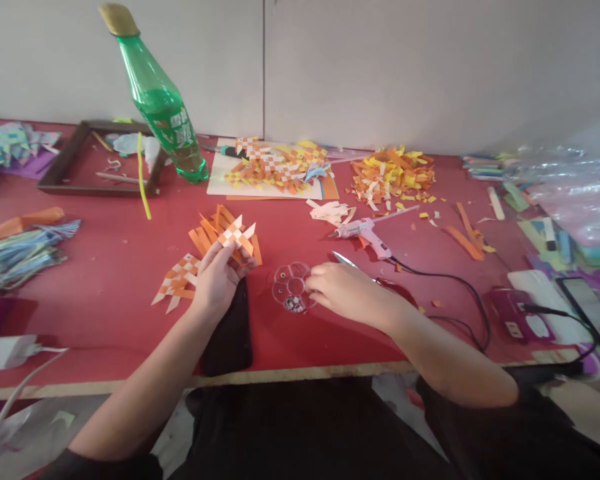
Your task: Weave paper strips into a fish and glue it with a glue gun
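My left hand (214,285) pinches a woven orange-and-white paper fish (237,235) between thumb and fingers. Behind that fish, orange paper strips (205,235) lie on the table. Another woven paper fish (181,275) rests to the left of my left wrist, and a black phone (234,337) lies partly beneath that forearm. My right hand (344,291) is at the right side of a clear flower-shaped case (296,287), its fingers bent together. Small googly eyes (294,305) sit in the case's compartments. Whatever the right fingertips hold, if anything, is too small to make out.
Scissors (344,258) lie just behind my right hand. A pink glue gun (365,232) trails a black cord to the right. Paper scraps (393,175) and woven fish (280,167) are piled at the back. A green bottle (167,120) stands beside a brown tray (60,163).
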Demonstrator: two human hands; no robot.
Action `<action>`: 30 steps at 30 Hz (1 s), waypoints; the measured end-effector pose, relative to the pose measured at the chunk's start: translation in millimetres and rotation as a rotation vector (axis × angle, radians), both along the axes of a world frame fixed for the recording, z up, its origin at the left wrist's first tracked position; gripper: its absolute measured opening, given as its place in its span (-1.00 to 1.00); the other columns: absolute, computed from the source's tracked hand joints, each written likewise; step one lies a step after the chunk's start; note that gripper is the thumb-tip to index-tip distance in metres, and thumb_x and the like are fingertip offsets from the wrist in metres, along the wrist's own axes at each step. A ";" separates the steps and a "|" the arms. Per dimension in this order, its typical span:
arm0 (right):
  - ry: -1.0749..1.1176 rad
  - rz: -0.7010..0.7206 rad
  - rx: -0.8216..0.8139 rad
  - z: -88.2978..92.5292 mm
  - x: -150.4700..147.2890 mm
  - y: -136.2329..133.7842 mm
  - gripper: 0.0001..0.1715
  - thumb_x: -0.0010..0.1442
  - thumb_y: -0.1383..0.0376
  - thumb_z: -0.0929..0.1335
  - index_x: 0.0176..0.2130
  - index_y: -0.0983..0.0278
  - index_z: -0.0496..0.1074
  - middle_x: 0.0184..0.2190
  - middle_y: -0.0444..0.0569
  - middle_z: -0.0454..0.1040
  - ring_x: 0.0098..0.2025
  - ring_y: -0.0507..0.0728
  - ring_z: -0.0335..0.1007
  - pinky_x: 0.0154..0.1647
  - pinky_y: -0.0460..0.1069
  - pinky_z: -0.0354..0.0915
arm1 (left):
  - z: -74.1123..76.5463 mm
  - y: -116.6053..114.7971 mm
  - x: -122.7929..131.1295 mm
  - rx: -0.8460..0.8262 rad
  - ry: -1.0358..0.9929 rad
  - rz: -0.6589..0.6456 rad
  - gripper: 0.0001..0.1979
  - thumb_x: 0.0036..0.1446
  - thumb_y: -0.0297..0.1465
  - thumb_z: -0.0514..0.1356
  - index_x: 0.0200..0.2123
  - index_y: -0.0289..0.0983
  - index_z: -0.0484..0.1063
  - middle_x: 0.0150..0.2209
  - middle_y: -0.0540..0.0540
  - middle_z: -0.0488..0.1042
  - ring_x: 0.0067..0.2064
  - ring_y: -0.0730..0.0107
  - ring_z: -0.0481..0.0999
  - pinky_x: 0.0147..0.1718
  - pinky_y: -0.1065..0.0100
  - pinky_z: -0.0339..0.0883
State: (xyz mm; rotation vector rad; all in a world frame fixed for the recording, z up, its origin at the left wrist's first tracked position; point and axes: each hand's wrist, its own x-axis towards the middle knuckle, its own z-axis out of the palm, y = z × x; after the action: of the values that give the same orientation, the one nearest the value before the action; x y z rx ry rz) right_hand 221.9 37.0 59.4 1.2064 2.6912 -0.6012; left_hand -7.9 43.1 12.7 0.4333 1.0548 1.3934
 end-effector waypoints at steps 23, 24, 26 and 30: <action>0.155 0.352 0.064 -14.0 -30.3 3.4 -0.79 0.24 0.40 0.33 -0.41 0.33 0.52 -0.40 0.00 0.43 -0.24 0.13 0.21 -0.09 0.05 0.14 | -2.5 -1.2 0.3 -0.007 -0.020 -0.020 -0.88 0.04 -0.40 0.27 -0.46 -0.30 0.41 -0.53 0.03 0.47 -0.49 0.49 0.49 -0.42 0.38 0.49; 0.173 0.349 0.054 -14.8 -29.5 5.6 -0.83 0.22 0.39 0.35 -0.40 0.32 0.51 -0.41 -0.03 0.43 -0.25 0.11 0.22 -0.11 0.02 0.15 | -2.4 -1.1 0.2 -0.009 -0.021 -0.019 -0.88 0.04 -0.40 0.27 -0.46 -0.30 0.41 -0.53 0.03 0.47 -0.49 0.49 0.49 -0.42 0.38 0.49; 0.211 0.328 0.035 -16.0 -26.4 12.4 -0.88 0.18 0.37 0.39 -0.41 0.30 0.48 -0.42 -0.09 0.41 -0.29 0.07 0.23 -0.17 -0.04 0.17 | -2.3 -1.2 -0.1 -0.013 -0.021 -0.017 -0.88 0.04 -0.39 0.27 -0.47 -0.29 0.41 -0.53 0.03 0.47 -0.49 0.49 0.49 -0.42 0.38 0.49; 0.233 0.154 0.092 -21.1 -16.0 34.9 -0.89 0.23 0.38 0.35 -0.35 0.33 0.47 -0.36 -0.04 0.40 -0.28 0.06 0.24 -0.21 -0.06 0.18 | -2.3 -1.5 -0.6 -0.016 -0.018 -0.023 -0.87 0.03 -0.38 0.28 -0.46 -0.29 0.41 -0.54 0.03 0.47 -0.49 0.46 0.50 -0.42 0.36 0.50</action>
State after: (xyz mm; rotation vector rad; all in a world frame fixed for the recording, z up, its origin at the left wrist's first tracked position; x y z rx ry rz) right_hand 205.9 71.9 38.3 0.9914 3.0017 -0.6386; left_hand -8.5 41.6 10.4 0.4190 1.0428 1.3656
